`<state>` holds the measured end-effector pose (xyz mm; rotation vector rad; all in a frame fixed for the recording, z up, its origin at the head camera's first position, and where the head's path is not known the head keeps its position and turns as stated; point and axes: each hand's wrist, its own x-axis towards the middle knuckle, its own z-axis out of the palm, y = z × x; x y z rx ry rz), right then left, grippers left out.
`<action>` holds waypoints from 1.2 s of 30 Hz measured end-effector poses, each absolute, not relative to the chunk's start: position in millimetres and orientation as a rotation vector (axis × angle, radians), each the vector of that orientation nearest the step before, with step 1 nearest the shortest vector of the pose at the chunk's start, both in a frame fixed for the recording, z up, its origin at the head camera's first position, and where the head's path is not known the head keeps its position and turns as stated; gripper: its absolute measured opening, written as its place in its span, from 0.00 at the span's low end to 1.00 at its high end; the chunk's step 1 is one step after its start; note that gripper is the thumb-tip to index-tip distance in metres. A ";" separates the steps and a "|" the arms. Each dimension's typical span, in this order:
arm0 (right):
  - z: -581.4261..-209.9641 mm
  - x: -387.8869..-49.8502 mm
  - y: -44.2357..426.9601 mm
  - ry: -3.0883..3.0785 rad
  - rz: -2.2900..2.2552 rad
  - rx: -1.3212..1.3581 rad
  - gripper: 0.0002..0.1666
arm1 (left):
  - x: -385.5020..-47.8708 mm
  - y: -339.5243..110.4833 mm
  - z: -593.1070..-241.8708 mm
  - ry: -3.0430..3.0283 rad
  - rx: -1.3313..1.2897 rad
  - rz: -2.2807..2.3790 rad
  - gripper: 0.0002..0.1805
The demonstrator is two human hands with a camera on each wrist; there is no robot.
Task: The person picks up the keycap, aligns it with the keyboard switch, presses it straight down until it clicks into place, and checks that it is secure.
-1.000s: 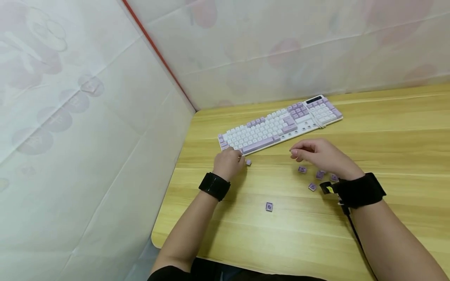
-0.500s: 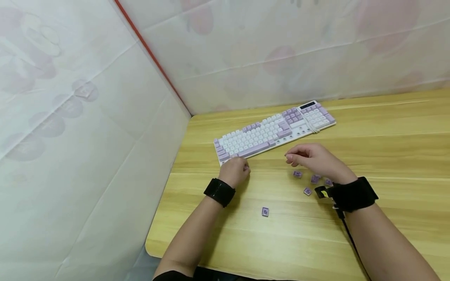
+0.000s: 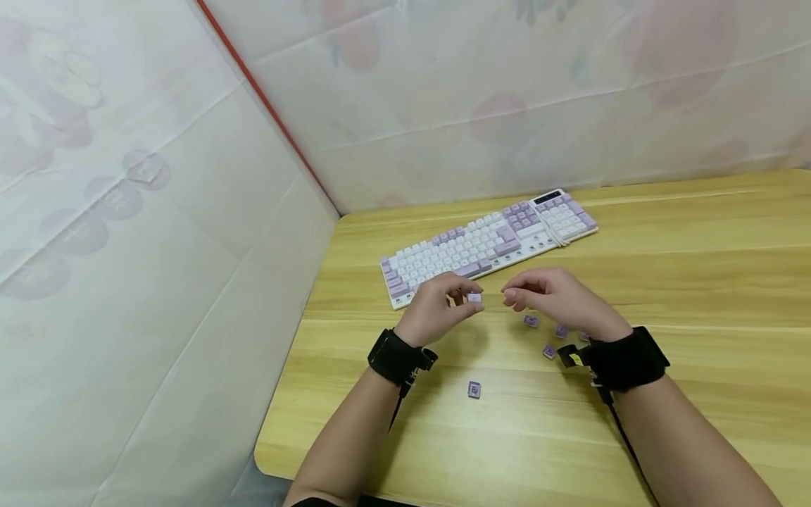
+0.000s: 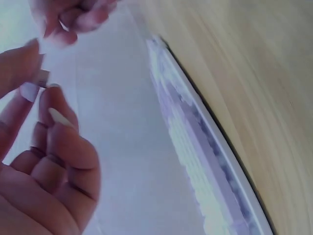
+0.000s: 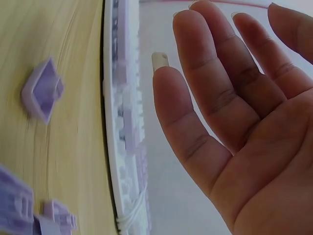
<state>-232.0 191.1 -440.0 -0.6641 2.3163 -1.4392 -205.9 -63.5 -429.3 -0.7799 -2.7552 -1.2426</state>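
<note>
Between thumb and fingertips, my left hand (image 3: 434,310) pinches a pale purple keycap (image 3: 474,298) above the table, just in front of the keyboard (image 3: 443,257). The left wrist view shows this keycap (image 4: 44,77) only in part, behind the fingers. My right hand (image 3: 560,299) hovers to its right, fingers loosely bent; nothing shows in it. The white and purple keyboard lies slanted, several caps gone from its front row. Below the right hand lie several purple keycaps (image 3: 531,321), one of them hollow side showing in the right wrist view (image 5: 44,93).
A single keycap (image 3: 474,389) lies apart, nearer the table's front. The keyboard's white cable (image 3: 557,236) is bundled across its right part. Patterned cloth walls (image 3: 405,141) stand behind and to the left of the wooden table (image 3: 697,282). Cables trail from both wrist bands.
My left hand has picked up the small keycap from beside the keyboard's front edge, then lifted it rightward toward the right hand. The right hand keeps nearly the same pose. The head view shifts slightly.
</note>
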 end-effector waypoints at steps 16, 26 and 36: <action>-433.6 -223.0 176.6 2.234 -1.443 -0.795 0.12 | -198.5 -45.5 -440.1 -2.488 -0.980 -1.256 0.11; -438.4 -224.6 175.4 2.219 -1.435 -0.760 0.13 | -195.5 -43.9 -443.4 -2.521 -0.975 -1.205 0.09; -440.7 -226.6 178.9 2.299 -1.332 -0.765 0.17 | -197.3 -70.8 -454.2 -2.729 -0.791 -0.908 0.09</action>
